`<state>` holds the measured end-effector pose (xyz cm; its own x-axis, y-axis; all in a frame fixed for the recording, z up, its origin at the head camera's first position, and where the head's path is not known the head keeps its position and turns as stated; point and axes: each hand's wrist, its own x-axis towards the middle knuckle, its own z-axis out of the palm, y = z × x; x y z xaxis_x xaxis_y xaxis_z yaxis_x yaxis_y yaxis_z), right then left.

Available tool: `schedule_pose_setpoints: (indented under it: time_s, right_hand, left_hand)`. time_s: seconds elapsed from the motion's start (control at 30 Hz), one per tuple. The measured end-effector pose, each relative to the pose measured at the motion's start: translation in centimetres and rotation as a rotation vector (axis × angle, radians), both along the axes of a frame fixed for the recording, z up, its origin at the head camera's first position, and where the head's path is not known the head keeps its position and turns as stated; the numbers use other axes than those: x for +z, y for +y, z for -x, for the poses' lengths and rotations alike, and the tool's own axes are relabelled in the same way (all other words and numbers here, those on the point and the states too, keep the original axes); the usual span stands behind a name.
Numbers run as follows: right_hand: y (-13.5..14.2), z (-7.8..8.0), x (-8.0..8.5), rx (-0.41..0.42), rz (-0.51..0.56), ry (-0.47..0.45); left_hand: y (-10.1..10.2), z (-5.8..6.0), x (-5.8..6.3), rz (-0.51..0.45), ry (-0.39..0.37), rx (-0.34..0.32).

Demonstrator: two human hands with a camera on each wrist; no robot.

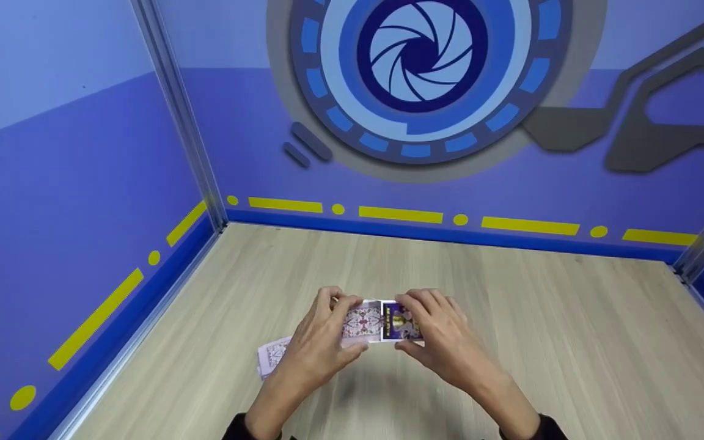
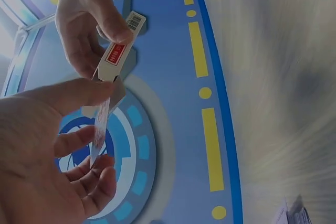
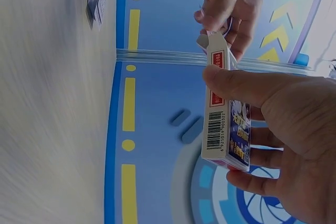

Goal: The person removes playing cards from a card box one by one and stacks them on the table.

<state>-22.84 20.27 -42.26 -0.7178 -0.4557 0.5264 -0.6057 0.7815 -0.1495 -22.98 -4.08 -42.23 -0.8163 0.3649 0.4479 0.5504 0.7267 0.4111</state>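
My right hand (image 1: 450,339) grips a small card box (image 3: 214,132), white along its narrow side with a barcode and a red label, purple on its printed face. The box's open end, with a flap out, faces my left hand (image 1: 318,339). Between thumb and fingers, my left hand pinches a patterned playing card (image 1: 362,321) at the mouth of the box; whether it is one card or several I cannot tell. Both hands are raised above the table. A pile of playing cards (image 1: 274,356) lies on the table, partly hidden by my left forearm in the head view.
The wood-grain table (image 1: 541,342) is bounded by a blue printed back wall (image 1: 236,134) and a left side panel (image 1: 71,214). A metal corner post (image 1: 184,116) rises at the back left.
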Motion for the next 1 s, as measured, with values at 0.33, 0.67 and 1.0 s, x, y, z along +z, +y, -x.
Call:
schedule_pose_setpoints:
  time_s: [0.33, 0.67, 1.0]
  right_hand:
    - [0.1, 0.0, 0.1, -0.006, 0.001, -0.026]
    - [0.4, 0.1, 0.4, -0.080, 0.055, -0.056]
    - [0.5, 0.1, 0.6, -0.115, 0.069, -0.027]
  left_hand:
    - [0.2, -0.2, 0.0, 0.099, 0.113, 0.018]
    - [-2.3, 0.0, 1.6, 0.029, 0.132, 0.069]
    - [-5.5, 0.2, 2.7, 0.005, 0.046, 0.168]
